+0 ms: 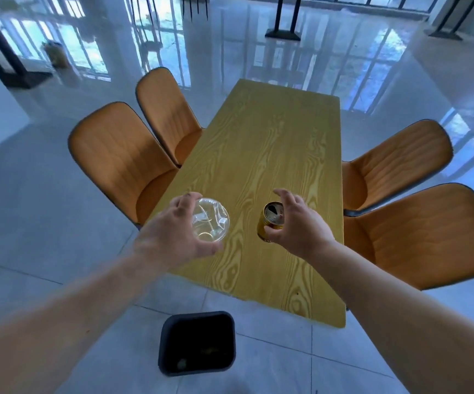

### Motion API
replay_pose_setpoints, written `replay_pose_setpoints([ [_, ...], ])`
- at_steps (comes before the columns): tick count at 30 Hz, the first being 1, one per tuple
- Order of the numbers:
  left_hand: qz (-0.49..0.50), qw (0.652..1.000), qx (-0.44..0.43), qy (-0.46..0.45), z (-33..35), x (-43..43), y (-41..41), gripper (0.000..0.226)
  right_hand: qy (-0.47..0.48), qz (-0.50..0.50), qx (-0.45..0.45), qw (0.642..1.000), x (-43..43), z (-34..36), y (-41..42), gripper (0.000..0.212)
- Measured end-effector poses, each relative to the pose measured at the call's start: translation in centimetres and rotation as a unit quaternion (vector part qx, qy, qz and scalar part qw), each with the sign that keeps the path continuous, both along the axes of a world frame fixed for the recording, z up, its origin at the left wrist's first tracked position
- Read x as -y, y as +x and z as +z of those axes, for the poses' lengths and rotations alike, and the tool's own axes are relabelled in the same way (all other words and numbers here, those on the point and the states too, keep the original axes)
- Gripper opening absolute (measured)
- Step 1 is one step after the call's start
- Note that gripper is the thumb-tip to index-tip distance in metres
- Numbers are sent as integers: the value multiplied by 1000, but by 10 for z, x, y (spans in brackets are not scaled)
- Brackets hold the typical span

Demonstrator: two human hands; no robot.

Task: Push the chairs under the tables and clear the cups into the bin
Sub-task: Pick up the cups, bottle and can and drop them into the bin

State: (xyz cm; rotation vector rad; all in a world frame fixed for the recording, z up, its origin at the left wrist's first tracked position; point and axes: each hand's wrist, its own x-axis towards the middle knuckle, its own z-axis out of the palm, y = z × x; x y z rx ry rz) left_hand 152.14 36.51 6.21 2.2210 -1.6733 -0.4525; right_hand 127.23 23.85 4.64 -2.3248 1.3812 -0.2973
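A yellow wood-grain table (267, 143) stretches away from me. A crumpled clear plastic cup (211, 220) sits at its near left edge, and my left hand (170, 234) wraps around it, thumb below and fingers over its far rim. A gold drink can (271, 220) stands upright to the right of the cup. My right hand (298, 223) curls around the can's right side, thumb touching its lower front, fingers spread above it. A dark bin (197, 344) stands on the floor below the table's near end, between my forearms.
Orange chairs flank the table with their seats tucked under: two on the left (122, 157) (167, 109) and two on the right (398, 160) (426, 234). Glossy tiled floor surrounds the table. Black table stands (284, 32) rise far behind.
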Motion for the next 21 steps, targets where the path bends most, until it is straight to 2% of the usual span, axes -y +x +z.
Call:
replay_pose_setpoints([
  [8, 9, 998, 29, -60, 96, -124, 57, 114, -66, 38, 35, 996, -124, 122, 72, 86],
  [12, 18, 997, 36, -65, 115, -155, 80, 115, -82, 68, 19, 994, -162, 145, 89, 86],
  [17, 27, 997, 15, -71, 80, -170, 89, 114, -62, 61, 26, 996, -176, 111, 95, 84],
  [21, 35, 998, -20, -40, -21, -183, 81, 111, -13, 57, 21, 998, -184, 8, 92, 82],
])
